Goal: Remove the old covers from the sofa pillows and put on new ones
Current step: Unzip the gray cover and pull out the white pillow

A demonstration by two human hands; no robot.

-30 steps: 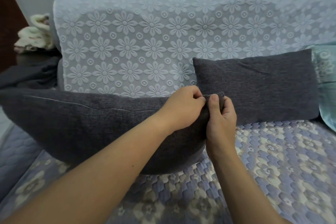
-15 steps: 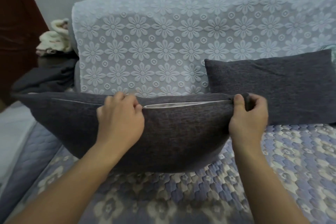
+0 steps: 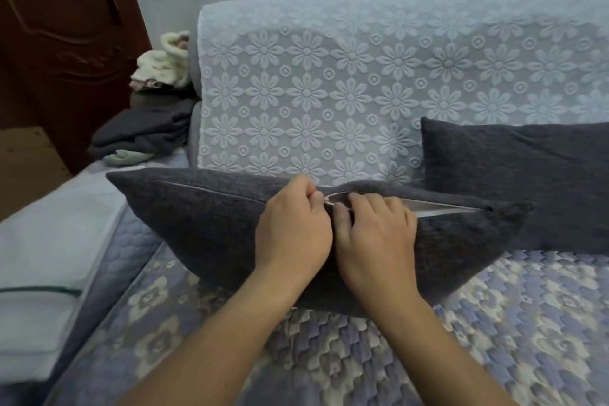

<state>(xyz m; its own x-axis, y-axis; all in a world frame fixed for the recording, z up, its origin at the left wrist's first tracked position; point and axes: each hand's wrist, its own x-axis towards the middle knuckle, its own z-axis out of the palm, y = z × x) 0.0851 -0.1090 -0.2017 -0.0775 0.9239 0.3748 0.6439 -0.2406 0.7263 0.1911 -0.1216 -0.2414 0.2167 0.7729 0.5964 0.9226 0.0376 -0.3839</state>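
Pillow (image 3: pixel 211 227) stands on edge on the sofa seat (image 3: pixel 494 323), zip seam up, so I can work along its top. My left hand (image 3: pixel 293 234) pinches at the zip (image 3: pixel 329 200) mid-seam, probably on the slider; I cannot make out the pull itself. My right hand (image 3: pixel 375 241) curls over the cover just beside it, fingers dug into the open slit to steady the cloth. From there rightward pale lining shows; leftward the seam is closed. A second pillow (image 3: pixel 527 175) leans on the backrest (image 3: pixel 329 76), untouched
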